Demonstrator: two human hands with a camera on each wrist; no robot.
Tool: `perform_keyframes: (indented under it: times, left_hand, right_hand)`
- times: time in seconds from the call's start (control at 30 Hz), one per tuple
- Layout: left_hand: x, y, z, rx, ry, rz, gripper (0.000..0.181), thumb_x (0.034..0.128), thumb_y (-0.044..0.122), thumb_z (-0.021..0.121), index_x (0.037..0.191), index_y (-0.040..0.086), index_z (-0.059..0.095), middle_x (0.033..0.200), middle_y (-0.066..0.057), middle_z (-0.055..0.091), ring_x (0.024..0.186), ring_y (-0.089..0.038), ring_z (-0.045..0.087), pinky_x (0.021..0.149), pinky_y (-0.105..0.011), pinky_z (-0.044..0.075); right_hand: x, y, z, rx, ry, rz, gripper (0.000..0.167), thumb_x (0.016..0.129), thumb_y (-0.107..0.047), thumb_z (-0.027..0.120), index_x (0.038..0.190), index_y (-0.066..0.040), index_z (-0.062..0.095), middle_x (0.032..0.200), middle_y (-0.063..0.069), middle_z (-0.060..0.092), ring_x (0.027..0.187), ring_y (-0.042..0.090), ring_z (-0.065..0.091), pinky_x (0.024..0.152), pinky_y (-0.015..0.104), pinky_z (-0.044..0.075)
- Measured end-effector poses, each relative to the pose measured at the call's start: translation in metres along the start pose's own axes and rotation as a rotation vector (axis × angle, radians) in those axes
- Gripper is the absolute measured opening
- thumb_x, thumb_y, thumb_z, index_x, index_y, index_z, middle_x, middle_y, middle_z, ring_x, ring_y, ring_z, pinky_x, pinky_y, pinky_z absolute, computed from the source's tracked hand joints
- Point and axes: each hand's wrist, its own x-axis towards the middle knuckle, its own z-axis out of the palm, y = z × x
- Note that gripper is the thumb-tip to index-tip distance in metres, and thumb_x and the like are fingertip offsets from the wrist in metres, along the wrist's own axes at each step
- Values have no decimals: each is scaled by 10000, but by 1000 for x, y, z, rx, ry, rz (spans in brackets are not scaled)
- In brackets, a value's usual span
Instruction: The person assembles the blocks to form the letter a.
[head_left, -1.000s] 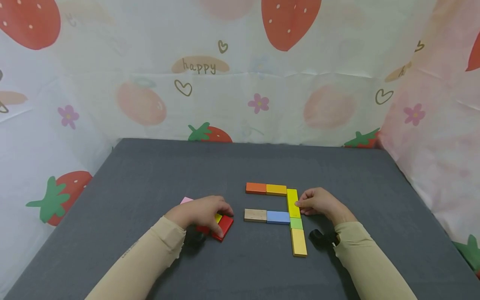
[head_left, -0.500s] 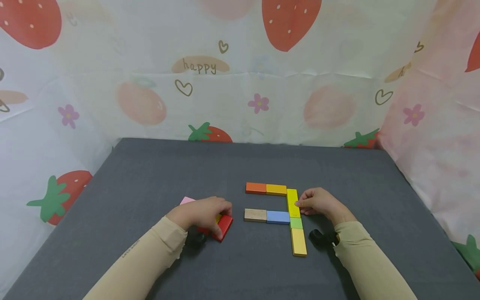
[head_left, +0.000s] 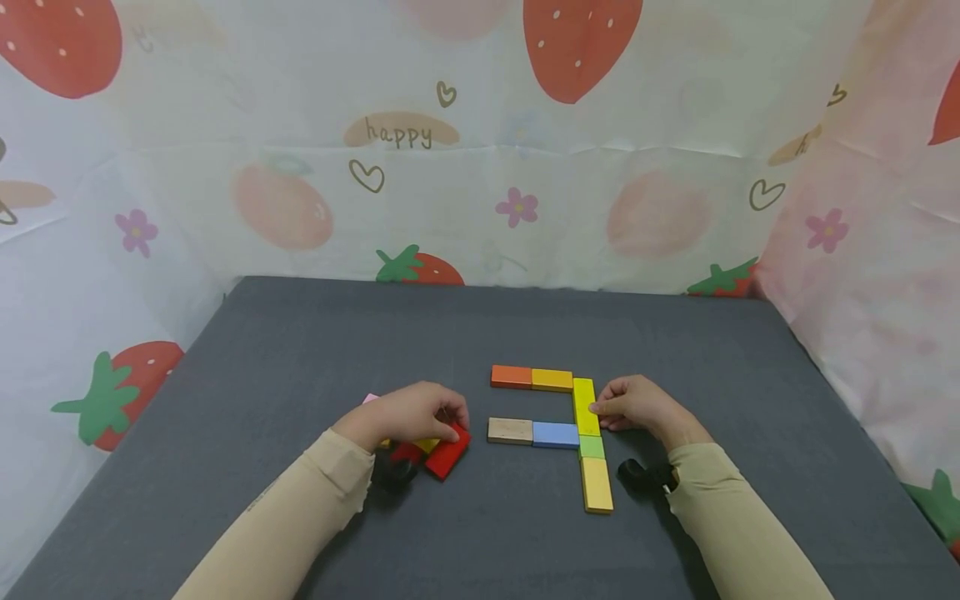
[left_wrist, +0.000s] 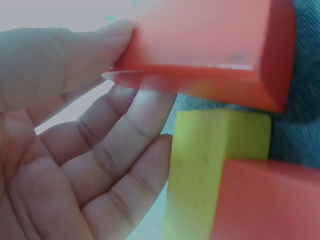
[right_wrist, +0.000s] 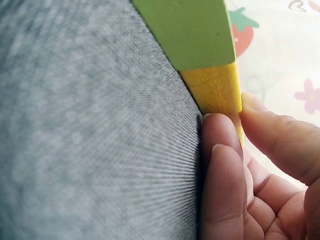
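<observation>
My left hand (head_left: 411, 414) pinches a red block (head_left: 447, 454) between thumb and fingers; in the left wrist view the red block (left_wrist: 200, 40) is tilted above a yellow block (left_wrist: 197, 165) and another red block (left_wrist: 275, 200). A pink block is partly hidden behind that hand. My right hand (head_left: 647, 409) has its thumb and fingertips on the right edge of the bright yellow block (head_left: 586, 408). In the right wrist view the fingers touch the yellow block (right_wrist: 215, 90), which adjoins a green block (right_wrist: 192, 35).
An orange block (head_left: 512, 377) and an amber block (head_left: 552, 381) lead to the yellow one's top. Below, a wooden block (head_left: 510, 431) and a blue block (head_left: 556, 435) reach a small green block (head_left: 592, 447), with a pale yellow block (head_left: 597, 485) under it. Grey cloth (head_left: 480, 533) covers the table.
My left hand has shifted slightly, its thumb moving up over the red block, and more of the yellow and red blocks beneath shows. My right hand has stayed in place.
</observation>
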Motion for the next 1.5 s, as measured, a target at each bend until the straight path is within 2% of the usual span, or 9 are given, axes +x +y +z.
perform_keyframes:
  times: [0.2, 0.43, 0.63, 0.97, 1.5]
  left_hand:
    - [6, 0, 1, -53, 35, -24, 70, 842, 180, 658, 835, 248, 640, 841, 99, 610, 820, -117, 558, 739, -295, 464]
    - [14, 3, 4, -134, 87, -118, 49, 837, 191, 663, 857, 235, 656, 830, 53, 613, 776, -162, 550, 673, -295, 469]
    - [19, 5, 9, -165, 129, -180, 36, 825, 184, 677, 847, 190, 649, 768, 9, 601, 685, -170, 543, 619, -292, 462]
    - [24, 10, 16, -105, 145, -286, 41, 823, 219, 678, 795, 200, 655, 760, 15, 600, 699, -175, 540, 630, -287, 451]
    - [27, 17, 20, -18, 164, -343, 99, 806, 236, 694, 766, 185, 618, 716, 0, 577, 661, -166, 527, 588, -275, 442]
  right_hand:
    - [1, 2, 0, 0, -3, -6, 206, 790, -228, 709, 840, -39, 644, 769, 53, 625, 660, 157, 585, 638, 280, 511]
    - [1, 1, 0, 2, -2, -5, 204, 793, -226, 706, 841, -37, 644, 769, 54, 623, 656, 157, 585, 638, 280, 512]
    - [1, 1, 0, 1, -3, -5, 206, 796, -231, 704, 839, -39, 644, 768, 50, 619, 656, 154, 581, 638, 277, 510]
    - [1, 0, 0, 4, -9, -1, 192, 798, -216, 702, 843, -38, 646, 756, 46, 618, 647, 149, 579, 630, 269, 508]
    - [1, 1, 0, -7, 1, -13, 195, 801, -222, 700, 837, -38, 643, 762, 48, 626, 652, 153, 581, 632, 274, 508]
